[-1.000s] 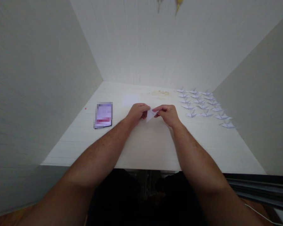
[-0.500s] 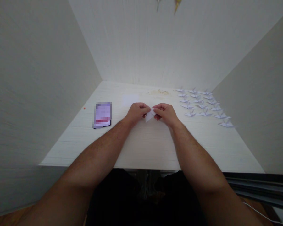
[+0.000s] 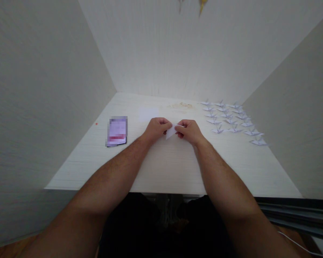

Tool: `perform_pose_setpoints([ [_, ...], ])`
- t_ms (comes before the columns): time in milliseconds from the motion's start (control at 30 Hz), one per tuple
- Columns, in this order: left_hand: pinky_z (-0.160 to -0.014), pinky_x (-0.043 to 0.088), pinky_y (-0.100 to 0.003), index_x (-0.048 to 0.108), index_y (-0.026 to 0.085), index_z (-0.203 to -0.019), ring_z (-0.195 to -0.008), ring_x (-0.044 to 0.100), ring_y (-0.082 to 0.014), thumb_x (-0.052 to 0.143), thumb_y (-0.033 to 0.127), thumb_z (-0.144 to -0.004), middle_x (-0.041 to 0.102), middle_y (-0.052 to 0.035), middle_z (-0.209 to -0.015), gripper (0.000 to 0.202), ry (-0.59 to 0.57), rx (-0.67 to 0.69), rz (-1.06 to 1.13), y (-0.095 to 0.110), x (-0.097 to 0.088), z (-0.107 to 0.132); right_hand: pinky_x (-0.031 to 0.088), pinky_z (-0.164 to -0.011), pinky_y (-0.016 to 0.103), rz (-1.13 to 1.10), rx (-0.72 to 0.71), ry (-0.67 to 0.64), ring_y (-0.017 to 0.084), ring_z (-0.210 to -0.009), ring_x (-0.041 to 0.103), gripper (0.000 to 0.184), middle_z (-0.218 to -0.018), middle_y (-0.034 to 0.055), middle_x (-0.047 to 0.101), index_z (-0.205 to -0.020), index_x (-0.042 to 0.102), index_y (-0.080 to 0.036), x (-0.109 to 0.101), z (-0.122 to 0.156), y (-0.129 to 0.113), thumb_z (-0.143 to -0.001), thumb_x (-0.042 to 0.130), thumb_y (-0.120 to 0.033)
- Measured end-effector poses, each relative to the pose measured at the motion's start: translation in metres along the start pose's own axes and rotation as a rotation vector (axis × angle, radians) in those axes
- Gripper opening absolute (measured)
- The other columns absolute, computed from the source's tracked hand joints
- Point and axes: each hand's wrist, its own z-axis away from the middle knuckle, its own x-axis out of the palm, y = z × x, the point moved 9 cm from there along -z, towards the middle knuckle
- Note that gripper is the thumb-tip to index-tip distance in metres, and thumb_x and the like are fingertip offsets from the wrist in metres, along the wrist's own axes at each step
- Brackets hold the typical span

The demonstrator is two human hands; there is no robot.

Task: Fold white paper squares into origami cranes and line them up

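A small folded piece of white paper (image 3: 171, 132) is held just above the middle of the white table, between both hands. My left hand (image 3: 158, 127) pinches its left side with thumb and fingers. On the opposite side my right hand (image 3: 188, 129) grips it, the thumb pressed near the top of the fold. One pointed corner of the paper hangs down toward me. Fingers cover parts of its edges, so its full shape is hidden.
Several white folded paper cranes (image 3: 226, 116) stand in rows at the right. Behind my left hand lies a white paper sheet (image 3: 148, 113). A phone (image 3: 117, 130), its screen blurred, rests at the left. Walls (image 3: 164, 53) enclose the table (image 3: 167, 168) at the back and sides.
My right hand has shifted slightly, and the paper flap under its thumb now lies differently, with a point reaching right over the fingers. My left hand stays nearly still.
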Motion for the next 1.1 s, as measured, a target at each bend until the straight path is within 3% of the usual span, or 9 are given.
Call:
perform_pose_setpoints([
  [267,-0.049,0.037,-0.021,0.066,0.014,-0.067,-0.050,0.050,-0.0087,0.070,0.030,-0.067,0.059,0.0008,-0.057,0.016,-0.041,0.003,-0.016,0.003,0.005,0.004,0.031,-0.042,0.020,-0.042,-0.051,-0.027,0.007,-0.042,0.045,0.015,-0.045,-0.0057,0.052,-0.062,0.060,-0.017,0.003,0.000,-0.003,-0.070,0.066,-0.030],
  [500,-0.049,0.038,-0.021,0.065,0.014,-0.066,-0.051,0.050,-0.0083,0.071,0.029,-0.065,0.059,0.0015,-0.058,0.015,-0.003,0.014,0.070,0.005,0.003,0.004,0.031,-0.044,0.021,-0.040,-0.091,0.008,0.007,-0.044,0.044,0.015,-0.048,-0.0051,0.054,-0.060,0.061,-0.017,-0.002,-0.001,-0.011,-0.067,0.067,-0.028],
  [633,-0.050,0.039,-0.022,0.064,0.015,-0.064,-0.051,0.049,-0.0081,0.071,0.029,-0.064,0.058,0.0021,-0.057,0.016,0.077,0.037,0.133,0.005,-0.007,0.000,0.032,-0.044,0.022,-0.097,-0.106,0.117,0.008,-0.043,0.045,0.014,-0.050,-0.0030,0.058,-0.057,0.061,-0.017,-0.018,0.001,-0.014,-0.065,0.067,-0.027],
  [767,-0.050,0.039,-0.022,0.063,0.015,-0.063,-0.050,0.049,-0.0085,0.070,0.029,-0.065,0.057,0.0023,-0.055,0.016,0.234,0.060,0.166,0.006,-0.024,-0.001,0.031,-0.041,0.022,-0.247,-0.132,0.321,0.007,-0.040,0.042,0.016,-0.047,-0.0032,0.056,-0.052,0.058,-0.018,-0.045,0.004,-0.013,-0.065,0.065,-0.024],
  [833,-0.051,0.040,-0.022,0.063,0.015,-0.063,-0.051,0.050,-0.0089,0.071,0.030,-0.065,0.058,0.0017,-0.056,0.017,0.235,0.074,0.156,0.009,-0.023,0.000,0.032,-0.042,0.021,-0.296,-0.143,0.376,0.007,-0.042,0.044,0.014,-0.050,-0.0030,0.058,-0.055,0.059,-0.018,-0.049,0.005,-0.012,-0.065,0.066,-0.025],
  [967,-0.050,0.039,-0.022,0.062,0.016,-0.063,-0.051,0.050,-0.0091,0.072,0.033,-0.066,0.060,0.0017,-0.056,0.019,0.105,0.074,0.090,0.012,-0.006,0.003,0.036,-0.043,0.022,-0.206,-0.078,0.216,0.009,-0.046,0.048,0.020,-0.055,-0.0026,0.060,-0.071,0.068,-0.017,-0.028,-0.002,-0.007,-0.067,0.072,-0.037],
  [1100,-0.048,0.033,-0.021,0.062,0.016,-0.065,-0.050,0.046,-0.0080,0.071,0.033,-0.067,0.058,0.0028,-0.056,0.020,0.132,0.108,0.026,0.012,-0.006,0.005,0.035,-0.045,0.023,-0.044,-0.073,0.139,0.009,-0.047,0.046,0.020,-0.053,-0.0028,0.057,-0.066,0.066,-0.017,-0.015,-0.003,-0.006,-0.065,0.072,-0.035],
])
